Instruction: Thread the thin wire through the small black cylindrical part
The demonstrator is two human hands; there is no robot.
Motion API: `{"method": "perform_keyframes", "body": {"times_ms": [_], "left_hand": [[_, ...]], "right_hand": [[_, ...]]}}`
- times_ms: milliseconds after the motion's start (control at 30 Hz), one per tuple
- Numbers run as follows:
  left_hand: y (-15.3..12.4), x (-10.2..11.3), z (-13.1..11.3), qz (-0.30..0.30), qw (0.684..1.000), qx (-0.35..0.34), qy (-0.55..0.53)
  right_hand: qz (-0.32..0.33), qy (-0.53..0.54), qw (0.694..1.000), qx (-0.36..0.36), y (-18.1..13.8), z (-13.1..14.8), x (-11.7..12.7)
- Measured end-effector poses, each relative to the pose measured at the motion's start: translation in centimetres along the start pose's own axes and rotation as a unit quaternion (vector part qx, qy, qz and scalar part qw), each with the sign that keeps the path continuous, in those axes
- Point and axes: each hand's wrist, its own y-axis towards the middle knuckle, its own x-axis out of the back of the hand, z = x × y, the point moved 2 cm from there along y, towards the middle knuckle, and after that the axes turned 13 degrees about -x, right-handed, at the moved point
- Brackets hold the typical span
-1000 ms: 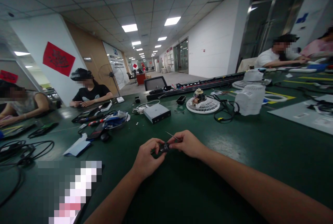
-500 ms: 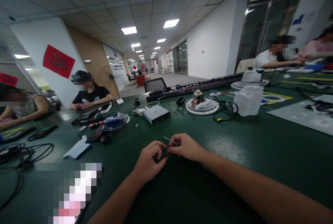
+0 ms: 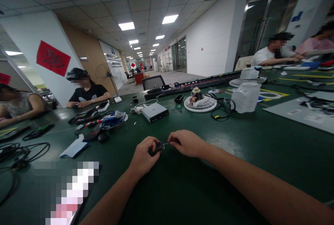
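Both my hands meet over the green table (image 3: 235, 148) just in front of me. My left hand (image 3: 143, 157) is closed on a small black part (image 3: 156, 147), pinched between thumb and fingers. My right hand (image 3: 184, 142) is closed in a pinch on a thin metal pin (image 3: 166, 144) that runs level into the black part. The two hands are a short gap apart, joined by the pin.
Farther back lie a grey drive box (image 3: 154, 112), a white fan grille with a motor (image 3: 200, 102), a white fan housing (image 3: 245, 97), black cables (image 3: 18, 152) and tools (image 3: 99, 124). People sit along the left edge and at the far right.
The pin pointed up and to the left above my hands; now it lies level between them. My hands have drawn slightly apart.
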Motion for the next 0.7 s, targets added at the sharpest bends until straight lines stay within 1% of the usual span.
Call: {"method": "perform_keyframes", "body": {"times_ms": [67, 100, 200, 233, 333, 467, 633, 700], "left_hand": [[0.0, -0.1, -0.1, 0.006, 1.0, -0.002, -0.006], [0.0, -0.2, -0.2, 0.006, 1.0, 0.0, -0.006], [0.0, -0.3, -0.4, 0.011, 1.0, 0.004, -0.004], [0.0, -0.3, -0.4, 0.017, 1.0, 0.003, -0.005], [0.0, -0.5, -0.6, 0.029, 1.0, -0.002, 0.001], [0.0, -0.5, -0.7, 0.025, 1.0, -0.009, 0.011], [0.1, -0.4, -0.7, 0.023, 0.999, -0.009, 0.043], [0.2, -0.3, -0.6, 0.024, 0.998, -0.006, 0.064]], "right_hand": [[-0.017, -0.025, 1.0, -0.004, 0.0, 0.2, -0.1], [-0.012, -0.024, 1.0, -0.005, 0.0, 0.2, -0.2], [0.034, 0.02, 0.999, -0.012, 0.0, 0.1, -0.5], [0.037, 0.028, 0.999, -0.019, 0.0, 0.1, -0.6], [0.014, 0.012, 0.999, -0.046, 0.0, 0.2, -0.7], [0.056, 0.014, 0.997, -0.047, 0.0, 0.3, -1.0], [0.0, -0.079, 0.987, -0.141, 0.4, -0.8, -0.7], [0.0, -0.059, 0.985, -0.163, 0.6, -1.2, -0.7]]}}
